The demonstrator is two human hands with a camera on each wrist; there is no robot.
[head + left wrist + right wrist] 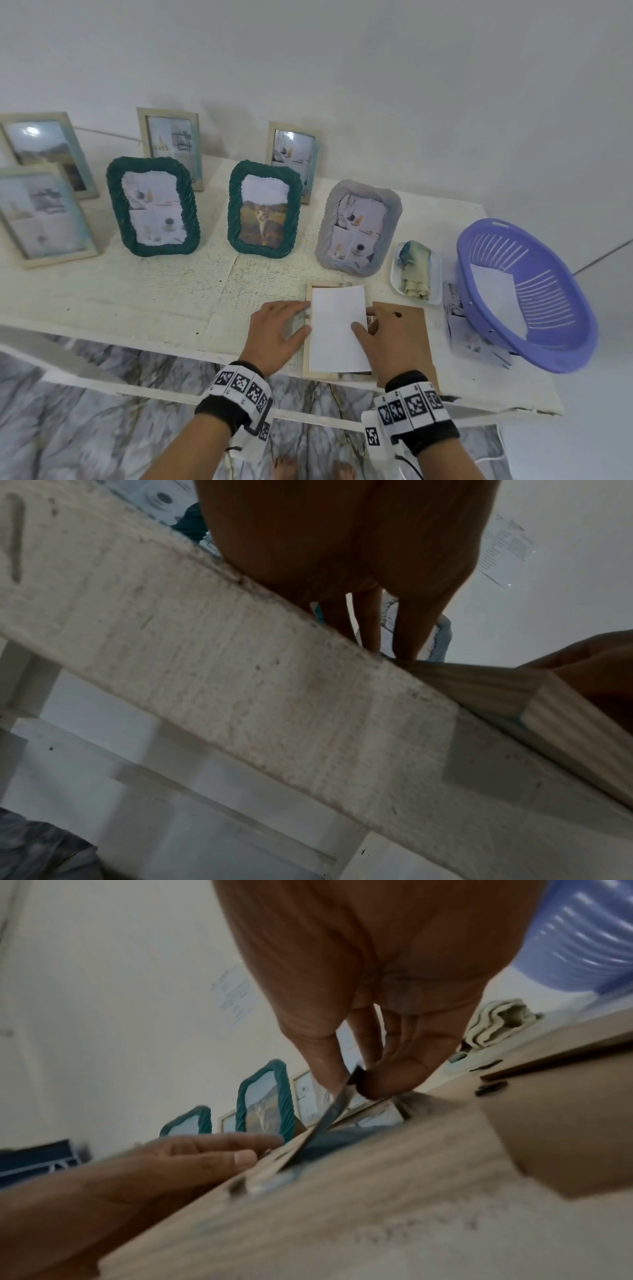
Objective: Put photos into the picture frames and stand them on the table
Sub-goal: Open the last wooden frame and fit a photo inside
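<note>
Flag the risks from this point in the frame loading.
1. The wooden frame lies face down at the table edge, its near end seemingly past it; a push could tip it off.
2. The right hand pinches the photo, tilted up on one side in the wrist view; pressing could crease it.
3. The backing board lies under that wrist; a sweep might shove it into the purple basket.

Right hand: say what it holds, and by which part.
The right hand pinches the photo, white back up, by its right edge, over the frame lying face down. The left hand only rests against the frame's left side.
</note>
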